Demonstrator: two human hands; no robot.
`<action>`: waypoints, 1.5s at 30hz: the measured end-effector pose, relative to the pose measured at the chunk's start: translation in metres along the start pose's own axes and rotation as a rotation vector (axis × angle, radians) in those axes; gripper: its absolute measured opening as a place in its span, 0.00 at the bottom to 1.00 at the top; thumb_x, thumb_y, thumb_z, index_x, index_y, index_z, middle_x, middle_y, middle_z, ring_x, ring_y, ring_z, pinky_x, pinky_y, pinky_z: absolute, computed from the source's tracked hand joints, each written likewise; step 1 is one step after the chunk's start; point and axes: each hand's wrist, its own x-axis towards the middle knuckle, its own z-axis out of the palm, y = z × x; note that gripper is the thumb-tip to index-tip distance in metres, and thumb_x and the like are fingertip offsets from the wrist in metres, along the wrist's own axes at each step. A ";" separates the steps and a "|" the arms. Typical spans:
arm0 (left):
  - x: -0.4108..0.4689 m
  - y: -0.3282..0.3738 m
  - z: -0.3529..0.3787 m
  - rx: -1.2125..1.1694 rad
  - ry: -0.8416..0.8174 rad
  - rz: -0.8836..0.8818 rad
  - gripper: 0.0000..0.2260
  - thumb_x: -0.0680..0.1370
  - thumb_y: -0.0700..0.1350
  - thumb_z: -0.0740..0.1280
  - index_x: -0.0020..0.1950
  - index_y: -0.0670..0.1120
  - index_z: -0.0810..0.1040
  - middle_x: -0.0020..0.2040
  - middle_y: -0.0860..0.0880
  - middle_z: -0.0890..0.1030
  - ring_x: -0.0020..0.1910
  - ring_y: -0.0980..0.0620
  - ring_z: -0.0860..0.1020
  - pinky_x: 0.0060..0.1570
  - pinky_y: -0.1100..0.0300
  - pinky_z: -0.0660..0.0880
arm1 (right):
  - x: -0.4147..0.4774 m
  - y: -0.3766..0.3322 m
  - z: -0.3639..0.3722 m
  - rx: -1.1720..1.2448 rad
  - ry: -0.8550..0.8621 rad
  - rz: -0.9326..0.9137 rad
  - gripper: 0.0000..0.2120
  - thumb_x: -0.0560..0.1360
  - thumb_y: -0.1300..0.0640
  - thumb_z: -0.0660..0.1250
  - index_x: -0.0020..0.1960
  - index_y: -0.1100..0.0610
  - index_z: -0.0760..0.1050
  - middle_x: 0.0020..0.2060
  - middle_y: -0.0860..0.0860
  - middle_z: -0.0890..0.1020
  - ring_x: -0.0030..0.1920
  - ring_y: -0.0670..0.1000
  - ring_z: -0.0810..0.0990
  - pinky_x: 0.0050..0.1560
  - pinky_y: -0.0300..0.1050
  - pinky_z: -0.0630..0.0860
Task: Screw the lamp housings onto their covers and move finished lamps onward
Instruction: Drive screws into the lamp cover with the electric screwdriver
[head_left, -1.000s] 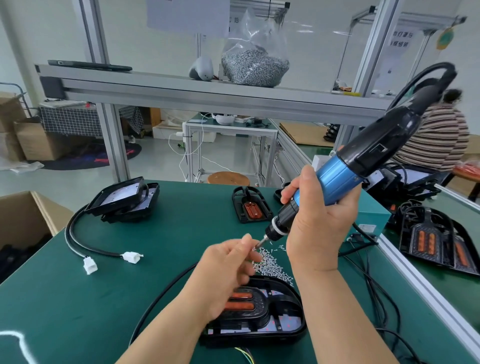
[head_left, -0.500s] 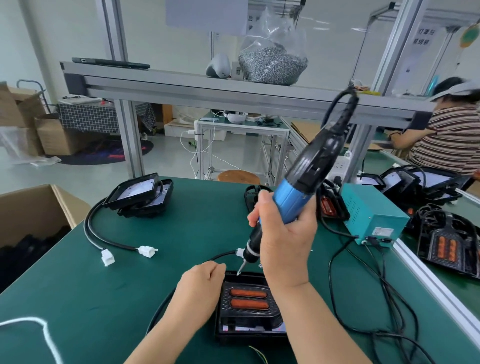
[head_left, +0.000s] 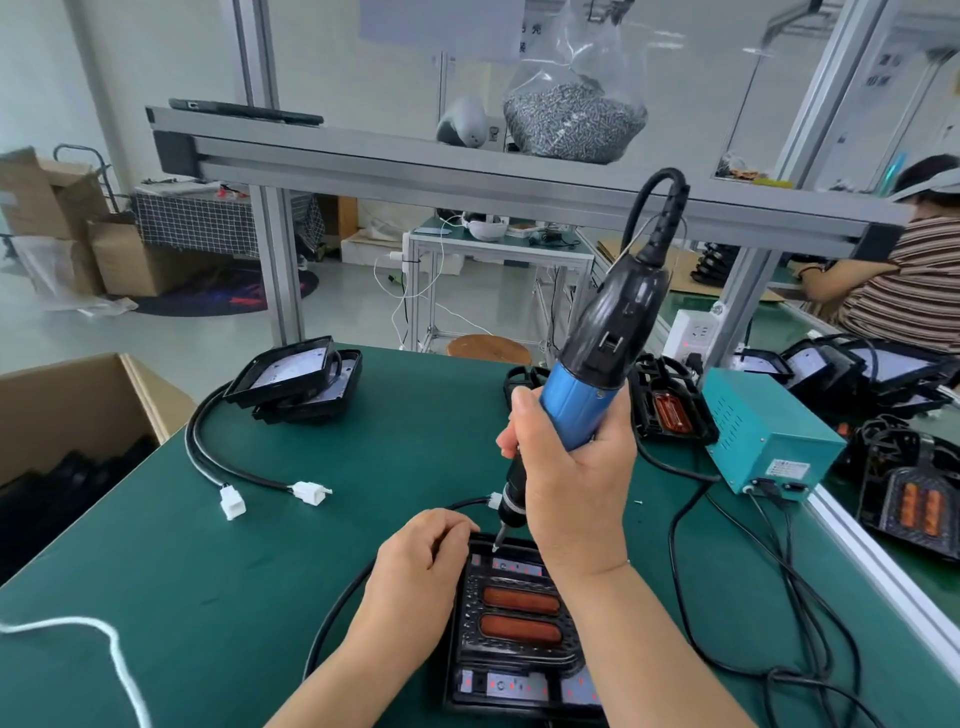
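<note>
the lamp (head_left: 519, 618) is lying at lower centre on the green table (head_left: 156, 571). the right hand (head_left: 576, 467) is gripping the screwdriver (head_left: 587, 395), with its tip meeting the lamp's top left corner. the left hand (head_left: 415, 566) is curling beside that corner, possibly pinching a screw; i cannot tell. a teal box (head_left: 769, 436) and cables (head_left: 691, 519) are crowding the right, stacked lamps (head_left: 296, 379) are sitting upper left, and green surface is showing between.

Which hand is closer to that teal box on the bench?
Right. The right hand, gripping the screwdriver, is left of the teal box; the left hand sits farther left, at the lamp's far corner.
</note>
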 end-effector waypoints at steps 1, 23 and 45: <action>0.000 0.000 0.000 0.002 0.007 0.004 0.09 0.80 0.52 0.61 0.44 0.58 0.81 0.37 0.65 0.80 0.36 0.66 0.76 0.34 0.73 0.67 | -0.001 0.000 -0.001 -0.004 -0.016 -0.003 0.16 0.70 0.52 0.71 0.52 0.60 0.71 0.33 0.63 0.77 0.29 0.47 0.77 0.34 0.35 0.76; 0.000 0.003 0.001 -0.033 -0.007 0.069 0.16 0.81 0.47 0.61 0.35 0.60 0.75 0.30 0.63 0.75 0.29 0.62 0.70 0.30 0.70 0.65 | -0.016 0.007 0.015 -0.142 -0.220 -0.053 0.14 0.70 0.53 0.73 0.52 0.43 0.73 0.33 0.49 0.76 0.31 0.60 0.75 0.33 0.49 0.78; -0.003 0.007 0.012 -0.086 0.021 0.109 0.11 0.80 0.42 0.59 0.38 0.45 0.72 0.31 0.53 0.72 0.31 0.55 0.66 0.33 0.57 0.68 | -0.025 0.028 0.004 -0.187 -0.149 0.018 0.14 0.69 0.50 0.73 0.51 0.42 0.73 0.33 0.47 0.78 0.31 0.58 0.77 0.32 0.42 0.77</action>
